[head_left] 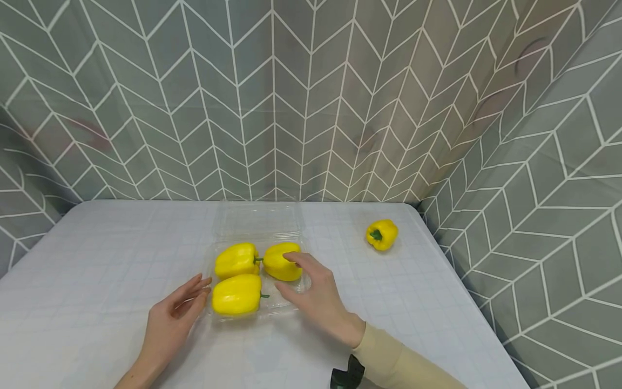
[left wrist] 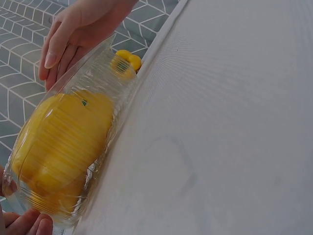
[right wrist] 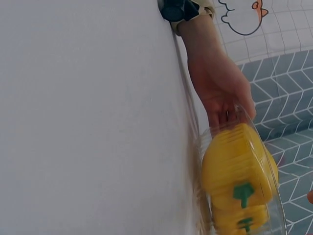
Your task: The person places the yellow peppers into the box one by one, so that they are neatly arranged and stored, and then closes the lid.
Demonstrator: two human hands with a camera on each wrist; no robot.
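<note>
A clear plastic clamshell container (head_left: 284, 309) lies on the table with its lid (head_left: 257, 220) folded back. Inside are three yellow bell peppers: one at back left (head_left: 235, 260), one at front left (head_left: 235, 295) and one at back right (head_left: 279, 265). At the container's left edge, my left hand (head_left: 170, 319) grips the rim, thumb and fingers on either side. My right hand (head_left: 323, 300) hovers by the back-right pepper, fingers spread and loosely bent; the left wrist view shows this right hand (left wrist: 78, 36) above the rim, holding nothing.
Another yellow bell pepper (head_left: 382, 234) lies at the back right of the white-covered table (head_left: 107, 259). A grey patterned curtain (head_left: 272, 108) hangs behind the table and along its right side.
</note>
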